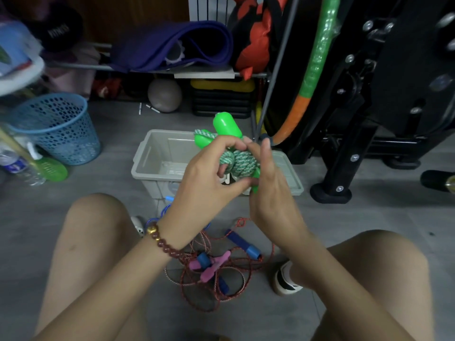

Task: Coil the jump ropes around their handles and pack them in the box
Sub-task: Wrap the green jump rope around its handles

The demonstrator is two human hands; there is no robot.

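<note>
Far left: a blue basket [59, 126] stands upright on the floor, well apart from the box [144, 156]. The box sits open, centre, just beyond the knees; its contents cannot be told.

Left hand [204, 183]: fingers curled, pinching the green rope [240, 162] from the left. A bead bracelet [165, 242] sits on that wrist.

The green rope is coiled in a tight bundle round its 2 green handles [227, 125], whose ends stick up above the coils. The bundle is held between both hands, in front of the box's right half and not in it.

Right hand [273, 193]: closed on the bundle from the right, thumb raised alongside it.

Floor, between the legs: a loose red rope [209, 286], tangled with blue handles [242, 243] and a pink handle [214, 265].

Right: a black frame [357, 119] stands near the box.
</note>
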